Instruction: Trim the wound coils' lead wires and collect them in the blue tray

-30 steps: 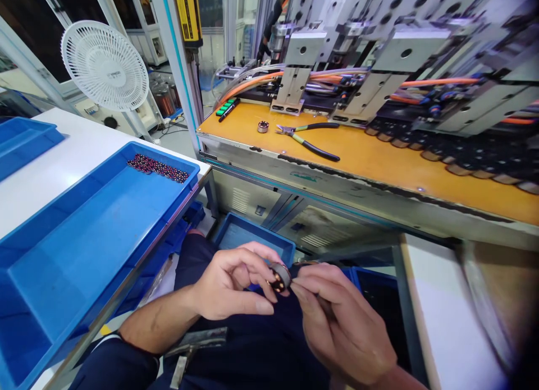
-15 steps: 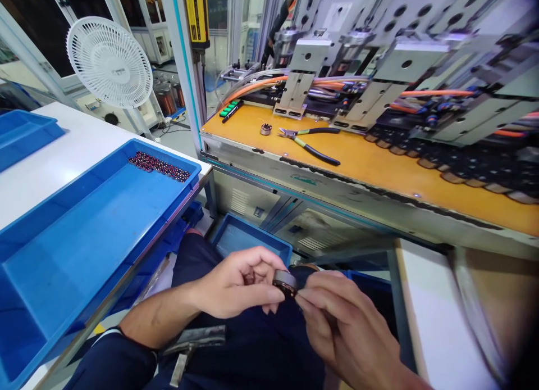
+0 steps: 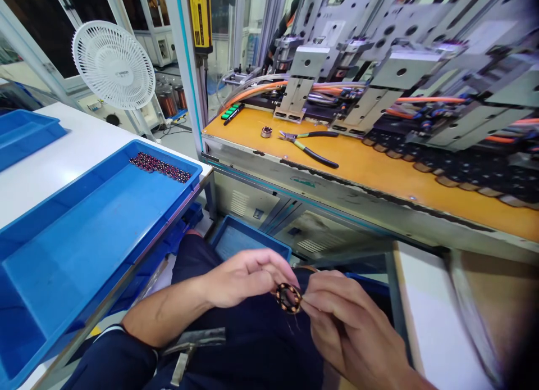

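Note:
A small ring-shaped motor stator (image 3: 288, 298) with copper windings is held over my lap, its open face tilted toward me. My left hand (image 3: 252, 277) is closed on its upper left rim with thumb and fingers. At the stator's right edge, my right hand (image 3: 343, 311) is pinched shut, touching the rim, on what looks like a thin wire. Fine loose wire ends (image 3: 293, 325) hang below the ring. The undersides of the fingers are hidden.
On the orange machine bench lie another stator (image 3: 266, 132), cutting pliers (image 3: 309, 145) and a pen (image 3: 233, 116). At left, a blue tray (image 3: 88, 210) holds many stators (image 3: 160, 167) in its far corner. A white fan (image 3: 114, 66) stands behind. Another blue tray (image 3: 236, 238) sits below the bench.
The stator has turned from side-on to showing its open face. My left thumb has shifted up, and loose wire ends now show below the ring.

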Demonstrator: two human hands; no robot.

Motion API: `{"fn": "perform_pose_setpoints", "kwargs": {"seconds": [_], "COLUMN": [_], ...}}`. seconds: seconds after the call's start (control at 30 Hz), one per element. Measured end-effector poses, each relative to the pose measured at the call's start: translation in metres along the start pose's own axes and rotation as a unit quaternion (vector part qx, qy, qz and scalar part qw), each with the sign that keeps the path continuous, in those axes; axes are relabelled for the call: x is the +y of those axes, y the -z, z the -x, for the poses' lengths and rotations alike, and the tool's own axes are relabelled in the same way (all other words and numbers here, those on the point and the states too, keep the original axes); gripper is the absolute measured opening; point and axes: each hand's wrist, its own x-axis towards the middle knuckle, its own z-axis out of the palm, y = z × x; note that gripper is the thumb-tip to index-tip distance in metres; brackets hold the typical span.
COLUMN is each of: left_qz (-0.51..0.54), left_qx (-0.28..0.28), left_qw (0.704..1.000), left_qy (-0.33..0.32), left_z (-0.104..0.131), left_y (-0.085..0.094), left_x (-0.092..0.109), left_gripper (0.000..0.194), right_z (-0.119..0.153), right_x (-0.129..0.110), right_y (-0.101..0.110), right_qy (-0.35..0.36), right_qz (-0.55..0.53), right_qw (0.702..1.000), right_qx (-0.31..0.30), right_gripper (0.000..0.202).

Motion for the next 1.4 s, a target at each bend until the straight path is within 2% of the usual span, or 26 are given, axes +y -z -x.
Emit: {"fn": "perform_pose_setpoints", "kwargs": {"seconds": [0.07, 0.1, 0.2, 0.3, 0.43, 0.5, 0.53, 0.63, 0.7, 0.83, 0.93, 1.03, 1.1, 1.17, 1.23, 1.3, 1.33, 1.4], "left_qz": [-0.021, -0.027, -0.04, -0.028, 0.038, 0.06, 0.06, 0.034, 0.003, -0.039, -0.03, 0.021, 0.057, 0.064, 0.044, 0.012, -0.004, -0.034], "left_qx": [-0.03, -0.027, 0.022, 0.046, 0.044, 0.057, 0.061, 0.011, -0.015, 0.03, 0.059, 0.053, 0.062, 0.076, 0.047, -0.006, -0.02, -0.005], "left_qw": [0.999, 0.999, 0.998, 0.995, 0.987, 0.988, 0.992, 0.999, 0.999, 0.997, 0.991, 0.985, 0.985, 0.991, 0.998, 0.999, 0.999, 0.999], "left_qy": [0.038, 0.03, -0.032, -0.09, -0.153, -0.129, -0.096, 0.012, 0.029, -0.055, -0.117, -0.162, -0.148, -0.085, 0.0, 0.05, 0.049, 0.008], "left_z": [-0.001, 0.0, 0.001, 0.002, 0.001, -0.002, -0.003, -0.006, -0.006, -0.003, -0.001, -0.002, -0.004, -0.007, -0.009, -0.01, -0.009, -0.006], "left_y": [0.001, 0.001, -0.002, -0.007, -0.011, -0.011, -0.01, -0.004, -0.001, 0.0, -0.004, -0.008, -0.01, -0.008, -0.005, 0.0, 0.001, 0.003], "left_x": [-0.002, -0.002, -0.003, 0.0, 0.004, 0.004, 0.003, -0.003, -0.006, -0.006, -0.004, 0.0, 0.002, 0.002, 0.001, -0.002, -0.003, -0.004], "left_gripper": [0.033, 0.03, 0.025, 0.026, 0.03, 0.034, 0.038, 0.048, 0.042, 0.027, 0.028, 0.032, 0.034, 0.039, 0.047, 0.047, 0.043, 0.032], "right_z": [-0.001, 0.0, 0.002, 0.004, 0.0, -0.002, -0.003, -0.004, -0.004, 0.0, 0.002, 0.003, 0.003, 0.001, 0.001, 0.001, 0.001, 0.003], "right_x": [0.001, 0.001, 0.002, 0.001, -0.002, 0.0, 0.001, 0.004, 0.005, 0.001, -0.001, 0.001, 0.003, 0.004, 0.006, 0.007, 0.007, 0.007], "right_y": [0.003, 0.004, 0.005, 0.002, 0.0, 0.002, 0.004, 0.008, 0.01, 0.008, 0.003, 0.0, 0.001, 0.002, 0.004, 0.004, 0.004, 0.004], "right_qy": [0.011, 0.018, 0.01, -0.041, -0.08, -0.057, -0.044, -0.025, -0.026, -0.067, -0.115, -0.132, -0.11, -0.083, -0.07, -0.069, -0.072, -0.083], "right_qz": [0.012, 0.023, 0.072, 0.094, 0.028, -0.02, -0.036, -0.052, -0.044, 0.001, 0.003, -0.044, -0.078, -0.102, -0.113, -0.113, -0.108, -0.088], "right_qw": [1.0, 1.0, 0.997, 0.995, 0.996, 0.998, 0.998, 0.998, 0.998, 0.998, 0.993, 0.99, 0.991, 0.991, 0.991, 0.991, 0.991, 0.993], "right_qx": [-0.006, -0.007, -0.005, 0.005, 0.003, -0.013, -0.021, -0.035, -0.038, -0.02, 0.012, 0.018, 0.007, -0.006, -0.014, -0.016, -0.017, -0.015], "right_gripper": [0.014, 0.013, 0.01, 0.009, 0.011, 0.013, 0.014, 0.016, 0.015, 0.012, 0.011, 0.013, 0.015, 0.017, 0.019, 0.019, 0.018, 0.016]}}
